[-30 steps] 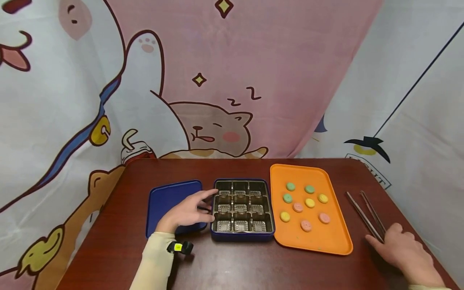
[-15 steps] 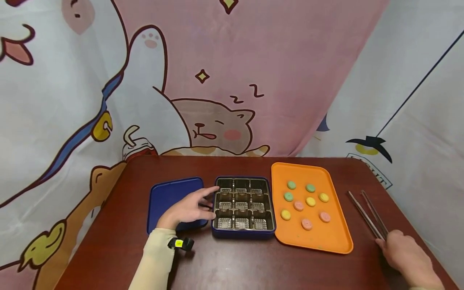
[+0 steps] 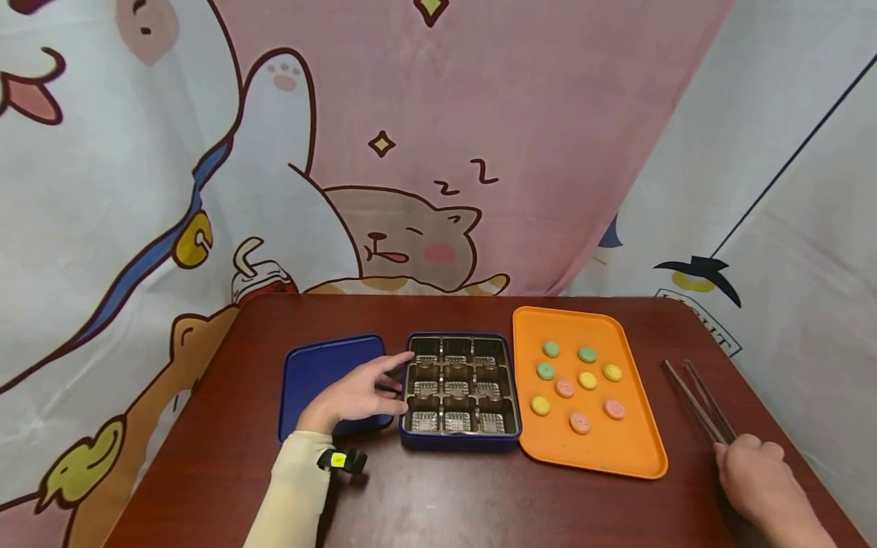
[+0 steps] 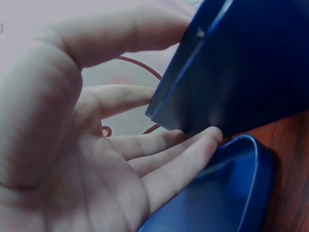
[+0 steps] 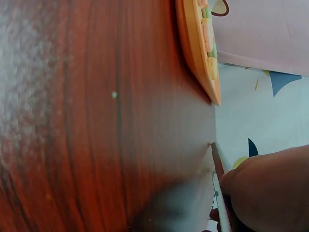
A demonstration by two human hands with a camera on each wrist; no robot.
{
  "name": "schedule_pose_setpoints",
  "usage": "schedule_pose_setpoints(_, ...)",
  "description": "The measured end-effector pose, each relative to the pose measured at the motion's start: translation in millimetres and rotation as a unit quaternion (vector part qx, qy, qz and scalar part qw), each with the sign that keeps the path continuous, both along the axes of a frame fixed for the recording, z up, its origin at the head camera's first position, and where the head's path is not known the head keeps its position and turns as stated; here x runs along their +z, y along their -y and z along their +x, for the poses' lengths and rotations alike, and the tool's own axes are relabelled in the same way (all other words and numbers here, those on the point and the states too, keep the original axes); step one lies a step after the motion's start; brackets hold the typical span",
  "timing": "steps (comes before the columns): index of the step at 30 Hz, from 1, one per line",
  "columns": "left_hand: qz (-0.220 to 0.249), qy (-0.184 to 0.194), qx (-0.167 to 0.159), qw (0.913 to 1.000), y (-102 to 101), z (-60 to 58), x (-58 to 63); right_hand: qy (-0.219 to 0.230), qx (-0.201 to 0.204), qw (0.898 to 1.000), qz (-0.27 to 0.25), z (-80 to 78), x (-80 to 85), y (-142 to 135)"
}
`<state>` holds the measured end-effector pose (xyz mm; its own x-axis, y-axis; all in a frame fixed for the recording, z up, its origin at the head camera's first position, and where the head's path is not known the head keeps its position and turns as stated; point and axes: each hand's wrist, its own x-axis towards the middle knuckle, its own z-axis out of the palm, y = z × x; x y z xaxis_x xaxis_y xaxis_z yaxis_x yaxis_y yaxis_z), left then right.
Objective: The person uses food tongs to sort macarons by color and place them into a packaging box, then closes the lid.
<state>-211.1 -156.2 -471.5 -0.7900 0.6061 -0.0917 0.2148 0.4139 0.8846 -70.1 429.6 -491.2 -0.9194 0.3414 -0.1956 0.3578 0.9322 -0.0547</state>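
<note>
While right hand (image 3: 760, 478) grips tongs (image 3: 696, 403), left hand (image 3: 351, 397) touching blue box (image 3: 460, 442), fingers (image 4: 179, 175) apart, orange tray (image 3: 596, 454) just beside box, macarons (image 3: 587, 380) on it

A reddish-brown, wood-grained worktop (image 3: 438, 498) stands before hanging printed cloth. Its pink middle panel (image 3: 548, 114) shows a sleeping cartoon cat (image 3: 411, 232) and a yellow star (image 3: 381, 144). A big white cartoon animal (image 3: 123, 175) fills the left; the right panel (image 3: 788, 205) is mostly whitish. Light leaves a dull sheen on the wood.
</note>
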Motion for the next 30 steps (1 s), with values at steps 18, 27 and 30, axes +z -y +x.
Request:
schedule_pose_setpoints(18, -0.005, -0.001, -0.005, 1.0, 1.7, -0.1, -1.7, -0.046, -0.054, 0.995, -0.072, 5.4, 30.4, 25.9)
schedule_pose_setpoints(27, -0.008, -0.005, -0.01, 0.9999, 1.1, -0.2, -1.9, -0.03, -0.001, 0.998, -0.055, 6.7, 30.2, 27.1)
schedule_pose_setpoints(30, -0.007, -0.004, -0.011, 0.9999, 0.7, -0.4, -1.7, -0.023, 0.021, 0.998, -0.055, 6.6, 27.7, 24.3)
